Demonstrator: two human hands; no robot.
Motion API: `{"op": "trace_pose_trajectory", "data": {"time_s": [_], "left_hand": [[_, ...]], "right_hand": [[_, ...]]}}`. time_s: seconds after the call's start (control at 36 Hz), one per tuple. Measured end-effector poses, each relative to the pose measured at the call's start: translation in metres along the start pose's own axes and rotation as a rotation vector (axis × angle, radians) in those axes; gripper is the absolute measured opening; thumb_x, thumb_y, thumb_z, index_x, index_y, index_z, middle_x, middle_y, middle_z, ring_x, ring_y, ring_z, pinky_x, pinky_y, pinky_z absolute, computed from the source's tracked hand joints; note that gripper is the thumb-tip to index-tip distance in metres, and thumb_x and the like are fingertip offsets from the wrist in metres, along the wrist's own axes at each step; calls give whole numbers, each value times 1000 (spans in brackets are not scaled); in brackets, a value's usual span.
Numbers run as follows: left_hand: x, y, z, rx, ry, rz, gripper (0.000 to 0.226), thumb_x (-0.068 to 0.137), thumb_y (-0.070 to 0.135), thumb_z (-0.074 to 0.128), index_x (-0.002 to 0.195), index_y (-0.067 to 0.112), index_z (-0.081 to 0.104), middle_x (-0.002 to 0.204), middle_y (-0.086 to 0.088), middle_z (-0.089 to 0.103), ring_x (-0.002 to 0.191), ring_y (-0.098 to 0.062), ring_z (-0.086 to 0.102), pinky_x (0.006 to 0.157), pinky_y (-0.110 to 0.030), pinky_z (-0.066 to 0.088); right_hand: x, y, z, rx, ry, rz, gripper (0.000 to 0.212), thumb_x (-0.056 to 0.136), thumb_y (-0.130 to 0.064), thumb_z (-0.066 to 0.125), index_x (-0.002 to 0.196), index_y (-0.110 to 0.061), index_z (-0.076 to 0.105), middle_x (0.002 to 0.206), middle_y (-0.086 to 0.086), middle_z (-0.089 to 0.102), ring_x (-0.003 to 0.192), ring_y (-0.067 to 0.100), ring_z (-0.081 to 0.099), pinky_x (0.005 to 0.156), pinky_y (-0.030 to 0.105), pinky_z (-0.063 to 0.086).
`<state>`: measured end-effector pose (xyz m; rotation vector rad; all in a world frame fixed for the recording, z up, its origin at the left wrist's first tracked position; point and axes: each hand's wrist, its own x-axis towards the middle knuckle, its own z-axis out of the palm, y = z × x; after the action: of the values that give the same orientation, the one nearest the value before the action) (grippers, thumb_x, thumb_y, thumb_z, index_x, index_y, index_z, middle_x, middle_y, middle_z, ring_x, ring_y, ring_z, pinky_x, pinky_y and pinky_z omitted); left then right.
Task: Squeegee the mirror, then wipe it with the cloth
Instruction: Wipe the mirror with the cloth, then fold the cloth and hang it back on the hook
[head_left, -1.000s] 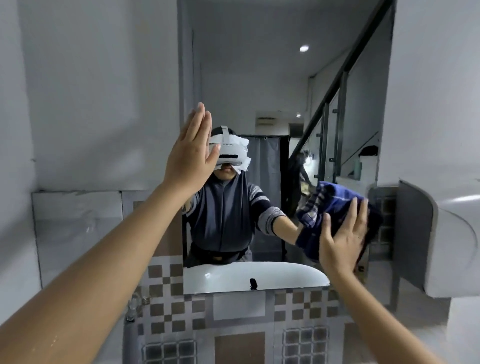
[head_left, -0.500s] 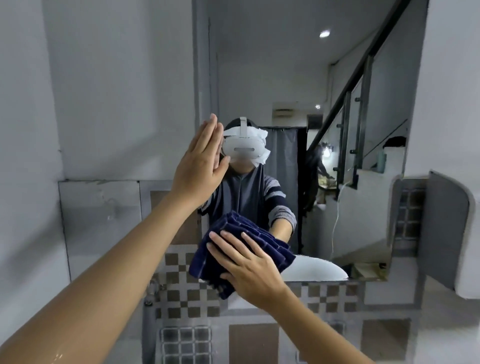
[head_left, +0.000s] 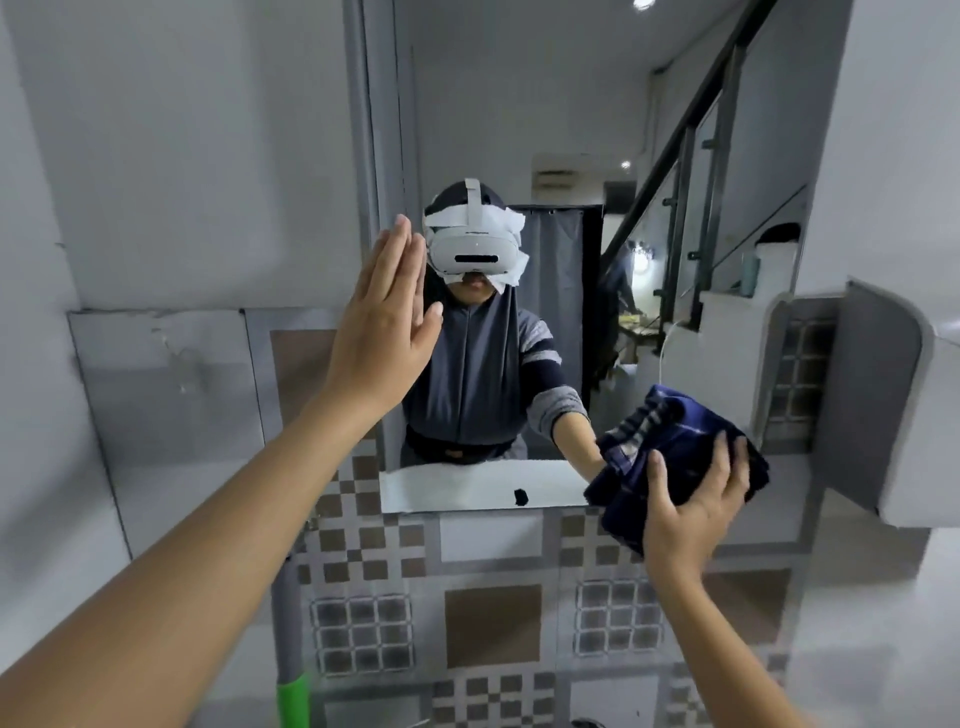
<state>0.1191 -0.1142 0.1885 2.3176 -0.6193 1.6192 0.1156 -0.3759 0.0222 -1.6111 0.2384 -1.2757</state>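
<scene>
A tall wall mirror (head_left: 519, 104) fills the middle of the view and reflects a person in a headset. My left hand (head_left: 379, 322) lies flat against the mirror's left edge, fingers straight and together, holding nothing. My right hand (head_left: 691, 509) presses a bunched dark blue cloth (head_left: 670, 441) with pale stripes against the lower right part of the glass, fingers spread over it. No squeegee head shows; a grey pole with a green band (head_left: 292, 691) stands upright at the lower left, below my left arm.
Patterned brown and grey tiles (head_left: 493, 623) cover the wall under the mirror. A white fixture with a grey side (head_left: 904, 405) juts out at the right, close to the cloth. Plain grey wall (head_left: 182, 156) lies to the left.
My right hand has carried the cloth from the lower left of the glass across to the lower right. The left hand stays flat on the mirror's left edge.
</scene>
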Motion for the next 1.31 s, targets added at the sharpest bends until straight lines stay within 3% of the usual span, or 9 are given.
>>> {"op": "trace_pose_trajectory", "data": {"time_s": [0.11,0.22,0.31,0.39,0.64,0.89,1.11,1.22,1.31], "left_hand": [[-23,-1,1,1,-4,2,56,91,13,53,140,2,29,150,-13,26,138,-23,24,112,-33,27],[-52,4,1,-67,6,-34,37,88,10,54,124,2,49,133,-12,46,121,-19,39,102,-3,18],[-75,7,4,-193,-20,-58,20,87,15,52,104,6,57,110,-8,55,102,-16,49,94,-11,36],[-95,10,5,-369,-107,-101,20,89,24,49,99,9,58,100,-1,56,94,-11,53,84,-26,48],[-126,-3,-8,-552,-78,-312,19,90,20,56,105,10,59,100,-2,62,91,-4,58,82,-14,47],[-139,-33,-18,-538,24,-686,19,88,20,60,105,11,61,96,0,65,86,-7,60,77,-12,48],[-138,-34,-32,-614,-18,-661,12,90,18,55,102,17,58,94,6,61,85,-1,58,76,-9,48],[-136,-35,-48,-625,-100,-557,10,90,16,57,99,17,61,93,6,63,86,0,59,77,-8,46],[-138,-38,-66,-621,-224,-436,13,88,13,58,100,14,64,96,1,66,87,-2,60,79,-8,45]], "right_hand": [[-25,-16,24,51,89,102,74,81,-51,49,143,-15,30,153,5,22,139,22,20,115,43,20],[-52,-33,44,37,53,56,74,81,-51,49,142,-13,32,153,7,24,139,23,20,113,40,18],[-74,-45,62,34,21,12,73,81,-51,51,141,-13,34,152,6,25,140,21,20,114,41,19],[-94,-59,80,26,10,-50,70,82,-47,54,139,-12,37,150,10,29,138,24,23,112,39,19],[-153,-96,126,-47,-25,-251,57,85,-39,54,134,-12,42,143,9,36,134,25,31,107,45,31],[-180,-98,133,-172,-217,-448,57,84,-31,57,135,-12,42,146,8,34,136,25,27,112,42,20],[-179,-99,98,-161,-333,-510,53,91,-27,49,140,-14,35,148,3,34,138,15,24,115,29,13],[-177,-115,84,-40,-381,-538,47,94,-24,45,139,-11,39,146,3,39,137,13,29,111,35,29],[-172,-136,75,104,-550,-543,42,96,-22,40,136,-10,44,142,5,46,135,14,35,110,37,34]]}}
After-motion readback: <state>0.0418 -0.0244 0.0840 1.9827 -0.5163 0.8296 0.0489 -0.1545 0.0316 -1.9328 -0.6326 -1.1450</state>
